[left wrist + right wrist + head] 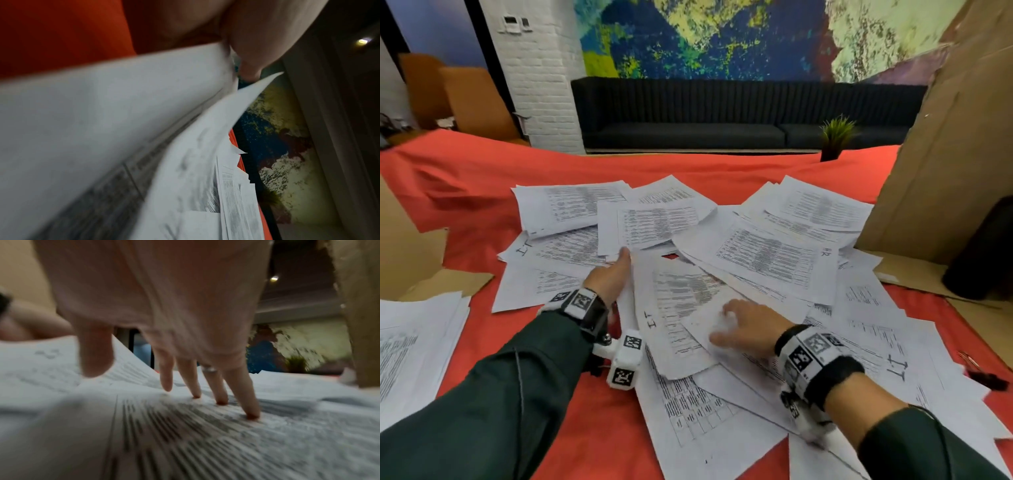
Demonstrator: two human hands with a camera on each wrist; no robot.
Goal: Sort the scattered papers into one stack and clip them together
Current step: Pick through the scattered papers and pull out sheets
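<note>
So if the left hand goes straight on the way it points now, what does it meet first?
Its fingers already reach the near edge of a printed sheet lying on top of the pile, so that sheet comes first. Whether they touch it or slide under is unclear. Beyond it lie more papers.
</note>
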